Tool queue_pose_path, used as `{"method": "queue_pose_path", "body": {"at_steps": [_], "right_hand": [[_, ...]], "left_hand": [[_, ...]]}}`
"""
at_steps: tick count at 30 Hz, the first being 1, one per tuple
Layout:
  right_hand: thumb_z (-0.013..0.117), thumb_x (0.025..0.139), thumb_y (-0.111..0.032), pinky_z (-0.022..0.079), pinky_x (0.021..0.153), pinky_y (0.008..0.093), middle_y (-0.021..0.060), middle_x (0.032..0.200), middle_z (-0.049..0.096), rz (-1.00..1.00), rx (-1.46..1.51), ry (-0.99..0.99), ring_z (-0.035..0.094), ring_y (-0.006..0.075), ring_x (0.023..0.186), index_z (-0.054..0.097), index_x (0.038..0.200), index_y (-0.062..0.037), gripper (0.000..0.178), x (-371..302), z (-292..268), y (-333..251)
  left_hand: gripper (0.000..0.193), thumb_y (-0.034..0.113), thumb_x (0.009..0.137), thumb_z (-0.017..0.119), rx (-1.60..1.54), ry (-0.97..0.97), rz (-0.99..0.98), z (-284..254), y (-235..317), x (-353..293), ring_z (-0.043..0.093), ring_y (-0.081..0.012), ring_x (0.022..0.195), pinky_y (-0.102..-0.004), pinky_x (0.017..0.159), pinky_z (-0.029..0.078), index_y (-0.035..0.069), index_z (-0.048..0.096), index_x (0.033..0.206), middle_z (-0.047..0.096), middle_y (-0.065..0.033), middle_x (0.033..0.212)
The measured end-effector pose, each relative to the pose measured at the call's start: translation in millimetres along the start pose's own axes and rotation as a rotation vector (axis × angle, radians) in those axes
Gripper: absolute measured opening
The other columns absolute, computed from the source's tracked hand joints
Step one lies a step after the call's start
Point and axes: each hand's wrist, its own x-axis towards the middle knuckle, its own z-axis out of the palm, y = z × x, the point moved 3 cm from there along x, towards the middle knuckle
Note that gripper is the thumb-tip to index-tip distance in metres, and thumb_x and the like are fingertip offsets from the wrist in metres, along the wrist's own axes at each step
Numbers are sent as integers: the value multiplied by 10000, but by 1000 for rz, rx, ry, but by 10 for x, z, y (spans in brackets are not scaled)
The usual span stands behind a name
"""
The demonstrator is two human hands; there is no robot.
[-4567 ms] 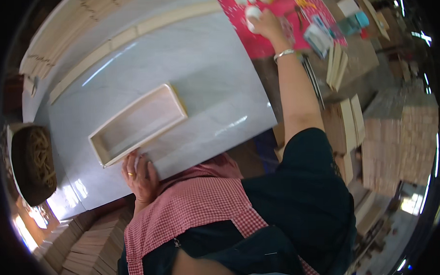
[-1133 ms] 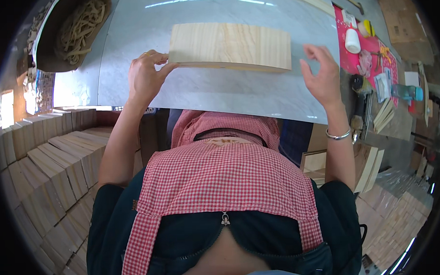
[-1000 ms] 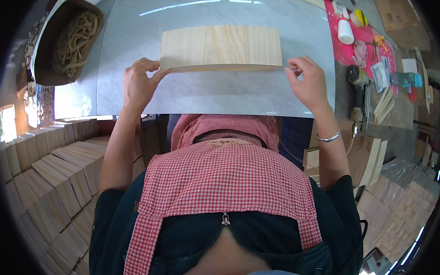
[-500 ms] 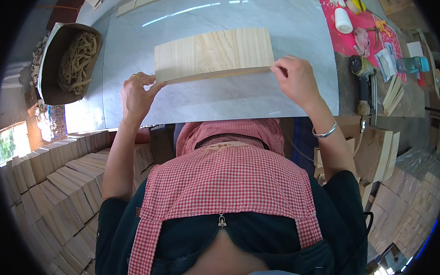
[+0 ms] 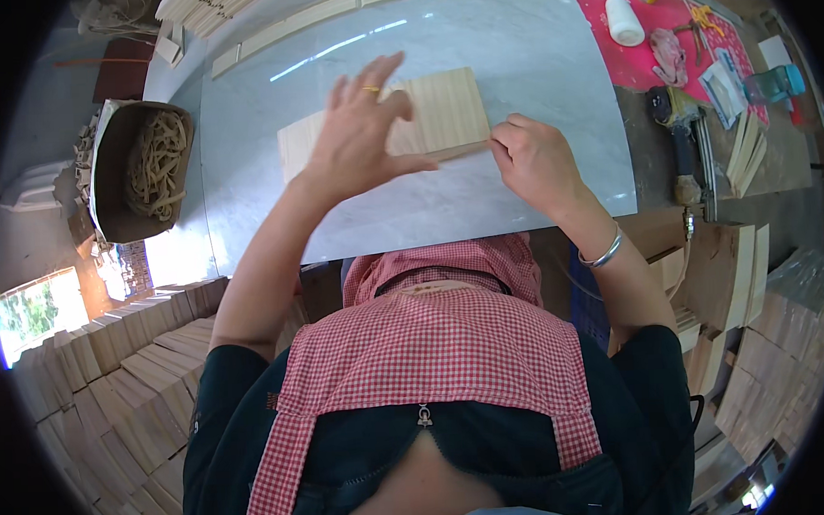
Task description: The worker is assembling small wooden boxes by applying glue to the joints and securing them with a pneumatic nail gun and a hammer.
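Observation:
A pale wooden board (image 5: 448, 109) lies on the grey-white tabletop (image 5: 410, 203) in front of me, its long near edge facing me. My left hand (image 5: 358, 137) is over the board's middle and left part, slightly blurred, with fingers spread and nothing in them; its thumb stretches along the near edge. That hand covers much of the board. At the near right corner, my right hand (image 5: 536, 158) has its fingers closed on the board's edge. A bracelet (image 5: 604, 249) is on my right wrist.
At the left stands a box (image 5: 110, 177) of tangled strips (image 5: 159, 166). Wooden strips (image 5: 313, 23) line the far edge. At right are a white bottle (image 5: 623, 21), a tool with a black handle (image 5: 683, 148) and a teal-capped bottle (image 5: 773, 84). Stacked wood blocks (image 5: 117, 386) fill the lower left.
My left hand has let go of the board's left corner and moved right, opening over the board. My right hand stays at the right corner. The board has shifted slightly left in view.

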Motion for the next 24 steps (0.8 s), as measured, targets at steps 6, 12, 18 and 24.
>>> {"method": "queue_pose_path", "body": {"at_steps": [6,12,18,24], "right_hand": [[671,843,-20,464,589,369,79,727,595,54,28,-46,542,250,593,662,791,2,58,-20,18,25],[692,845,-30,471,584,341,78,776,646,175,463,-208,553,211,600,678,820,-3,39,279,-88,328],[710,853,-47,479,598,322,75,811,673,247,549,265,569,191,624,686,852,-12,43,595,201,260],[710,863,-63,478,599,319,57,792,643,317,428,300,568,197,623,670,844,-26,58,643,328,159]], "left_hand": [[549,438,633,904,-269,18,-7,478,31,204,535,-343,1222,-507,1102,382,88,566,887,551,-149,1396],[525,408,632,882,-316,57,3,552,7,187,557,-336,1146,-496,1086,393,93,522,848,575,-153,1331],[536,422,633,886,-306,34,-13,500,71,220,555,-335,1165,-495,1089,391,92,521,845,572,-147,1345],[523,369,638,897,-362,9,-52,475,41,190,549,-348,1216,-542,1143,338,90,525,877,560,-162,1389]]}}
